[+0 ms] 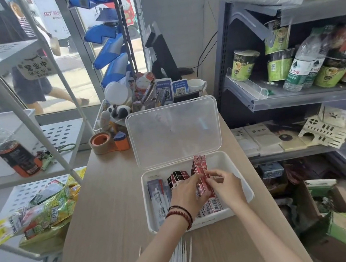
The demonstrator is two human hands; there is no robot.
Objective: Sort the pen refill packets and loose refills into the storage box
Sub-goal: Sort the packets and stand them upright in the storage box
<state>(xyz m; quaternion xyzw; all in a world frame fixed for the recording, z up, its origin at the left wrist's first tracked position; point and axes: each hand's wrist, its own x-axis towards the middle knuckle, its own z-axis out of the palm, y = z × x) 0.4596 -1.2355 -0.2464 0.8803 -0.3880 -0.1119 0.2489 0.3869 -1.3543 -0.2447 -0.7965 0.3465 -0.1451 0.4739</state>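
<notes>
A white storage box (pixel 232 162) sits open on the wooden counter, its clear lid (pixel 174 132) standing up behind it. Inside lie grey-white refill packets (pixel 157 196) at the left, black-and-red packets (pixel 178 177) in the middle and red ones at the right. My left hand (pixel 186 196) and my right hand (pixel 226 186) are both over the box, together holding a bundle of red refill packets (pixel 202 170) that stands tilted above the others. Several loose white refills (pixel 181 260) lie on the counter in front of the box, under my left forearm.
A tape dispenser (pixel 103 142) and a tray of desk clutter (pixel 125 106) stand behind the box. A white rack with snack bags (pixel 44 209) and a bottle (pixel 16 154) is on the left. Shelves of cup noodles and water bottles (pixel 303 67) are on the right.
</notes>
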